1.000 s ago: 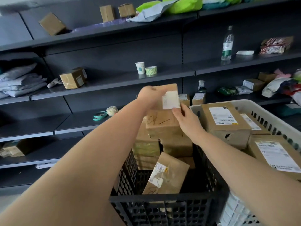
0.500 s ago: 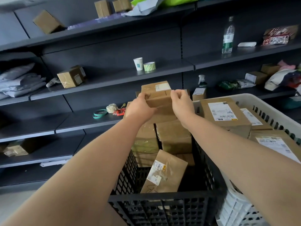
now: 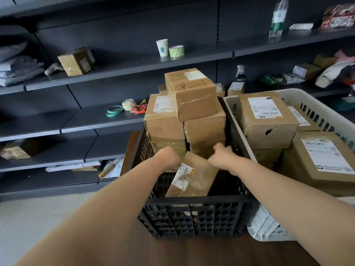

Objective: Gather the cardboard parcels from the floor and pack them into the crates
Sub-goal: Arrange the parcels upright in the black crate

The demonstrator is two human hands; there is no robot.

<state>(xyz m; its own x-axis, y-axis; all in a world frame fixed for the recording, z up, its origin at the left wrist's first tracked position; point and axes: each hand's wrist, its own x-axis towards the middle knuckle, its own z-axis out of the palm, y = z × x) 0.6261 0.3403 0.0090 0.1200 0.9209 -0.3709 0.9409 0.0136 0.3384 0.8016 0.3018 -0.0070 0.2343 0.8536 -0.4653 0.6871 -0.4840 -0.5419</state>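
Note:
A black crate [image 3: 194, 214] in front of me holds stacked cardboard parcels. The top parcel [image 3: 192, 93], with pen marks and a white label, rests on the stack with no hand on it. Nearer me a flat parcel [image 3: 194, 179] with a barcode label leans tilted inside the crate. My left hand [image 3: 169, 158] is curled at its upper left edge and my right hand [image 3: 222, 156] at its upper right corner. Both hands' fingertips are hidden. A white crate [image 3: 326, 112] on the right holds more labelled parcels [image 3: 269, 120].
Dark shelving [image 3: 115, 70] runs behind the crates, carrying a parcel [image 3: 76, 62], a paper cup [image 3: 162, 47], tape rolls [image 3: 176, 51], a bottle [image 3: 277, 20] and bags. Pale floor [image 3: 28, 227] lies at the lower left.
Both hands let go of the pen-marked parcel, which now sits on top of the stack. They dropped down into the black crate to the tilted parcel.

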